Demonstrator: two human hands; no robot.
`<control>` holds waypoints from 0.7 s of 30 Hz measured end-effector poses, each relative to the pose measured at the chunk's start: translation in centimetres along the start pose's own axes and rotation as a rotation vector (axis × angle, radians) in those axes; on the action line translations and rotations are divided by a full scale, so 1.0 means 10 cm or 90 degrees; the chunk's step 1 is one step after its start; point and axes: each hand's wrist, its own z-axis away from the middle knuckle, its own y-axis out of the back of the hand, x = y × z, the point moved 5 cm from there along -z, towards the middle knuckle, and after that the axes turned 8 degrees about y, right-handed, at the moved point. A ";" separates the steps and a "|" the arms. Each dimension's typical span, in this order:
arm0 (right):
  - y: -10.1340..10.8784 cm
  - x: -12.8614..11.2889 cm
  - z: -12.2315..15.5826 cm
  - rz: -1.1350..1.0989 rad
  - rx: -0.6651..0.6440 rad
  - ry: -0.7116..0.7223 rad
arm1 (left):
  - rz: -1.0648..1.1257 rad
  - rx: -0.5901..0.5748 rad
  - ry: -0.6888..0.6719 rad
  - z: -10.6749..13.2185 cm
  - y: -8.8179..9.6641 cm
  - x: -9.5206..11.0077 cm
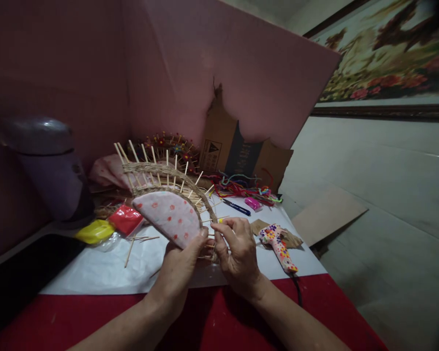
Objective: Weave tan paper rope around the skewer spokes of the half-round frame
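A half-round craft piece [168,214] is covered in pale cloth with red dots. Thin wooden sticks [167,158] fan out from its curved edge, and a band of brown twine [157,168] runs across them. My left hand [183,265] grips the piece at its lower right corner, thumb on the cloth and fingers hidden behind. At the band's right end, my right hand [239,253] has thumb and fingers closed in a pinch on the twine; its exact hold is partly covered by the fingers. Loose sticks [129,251] lie on the white sheet to the left.
A flowered glue gun [278,243] rests at right on the white sheet [95,278]. Behind are blue snips [237,207], a pink packet [254,204], colourful cords [241,183] and torn cardboard [219,141]. Red [126,219] and yellow packets [95,231] and a purple tumbler [54,170] stand left.
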 end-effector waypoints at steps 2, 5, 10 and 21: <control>0.00 -0.01 0.00 0.016 -0.004 0.008 | -0.021 -0.003 -0.011 0.04 -0.02 0.03; 0.01 -0.04 -0.01 0.032 0.001 0.029 | -0.022 -0.012 -0.021 0.07 -0.04 0.05; 0.00 -0.05 -0.01 0.031 -0.012 0.027 | -0.023 -0.031 -0.034 0.07 -0.05 0.02; 0.00 -0.06 0.01 0.053 -0.015 0.042 | -0.050 -0.056 -0.064 0.04 -0.03 0.01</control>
